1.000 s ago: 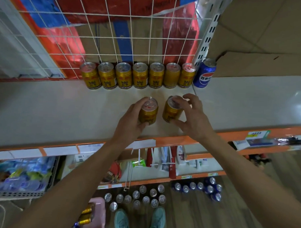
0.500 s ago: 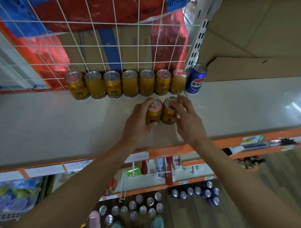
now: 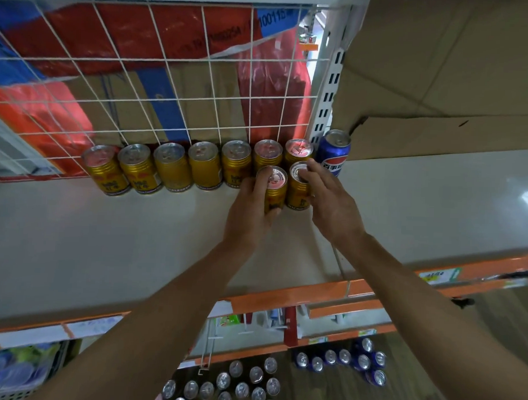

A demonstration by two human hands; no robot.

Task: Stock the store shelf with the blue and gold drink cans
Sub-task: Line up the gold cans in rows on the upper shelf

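Shelf [image 3: 105, 239] surface, centre of frame: I note the left hand [image 3: 250, 205] wrapped round a first gold can [image 3: 275, 188], upright. The right hand [image 3: 331, 202] lays its fingers over the lid of a second gold can [image 3: 297, 195], which touches the first; whether it grips, I cannot tell. Both cans stand just before the back row of gold cans [image 3: 204, 164]; a blue can [image 3: 333, 151] ends that row at right.

left can [image 3: 275, 190], right can [image 3: 297, 197] before back row [image 3: 204, 165] | lone can [image 3: 333, 151] right of row

gold cans [image 3: 277, 197] pushed back, nearer rear row [image 3: 174, 169]
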